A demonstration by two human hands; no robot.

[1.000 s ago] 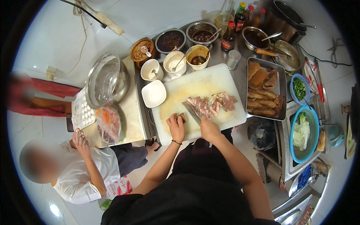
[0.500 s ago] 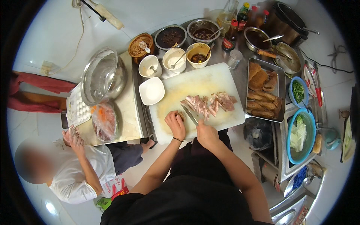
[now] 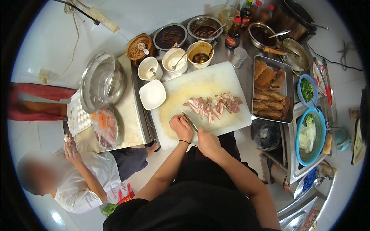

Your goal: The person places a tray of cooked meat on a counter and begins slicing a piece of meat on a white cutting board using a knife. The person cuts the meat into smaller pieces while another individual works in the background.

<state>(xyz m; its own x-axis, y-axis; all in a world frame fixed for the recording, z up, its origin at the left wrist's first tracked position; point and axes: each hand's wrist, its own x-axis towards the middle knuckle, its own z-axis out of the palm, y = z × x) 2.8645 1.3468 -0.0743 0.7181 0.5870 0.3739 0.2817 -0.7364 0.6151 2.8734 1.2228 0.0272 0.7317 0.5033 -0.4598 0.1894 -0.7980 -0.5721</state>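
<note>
On the white cutting board (image 3: 165, 133), my right hand (image 3: 209, 143) grips the handle of a kitchen knife (image 3: 190, 123), its blade pointing away and to the left. Curled fingers of my left hand (image 3: 181, 127) press down right beside the blade. They hold a small brown piece of food, mostly hidden by the fingers and the knife. Sliced meat (image 3: 210, 107) lies in a loose pile beyond the knife. A white square dish (image 3: 152, 94) sits at the board's far left corner.
At the right stand a metal tray (image 3: 273, 90) of browned meat, a bowl of chopped green onion (image 3: 307, 91) and a blue basin (image 3: 310, 136) with lettuce. Sauce bowls and bottles line the back. At left are a large steel bowl (image 3: 103, 81) and another person (image 3: 83, 173) handling something small and white.
The knife has shifted slightly left, its blade now against my left fingertips. My right hand has moved a little left and toward me. The other person's hands have shifted.
</note>
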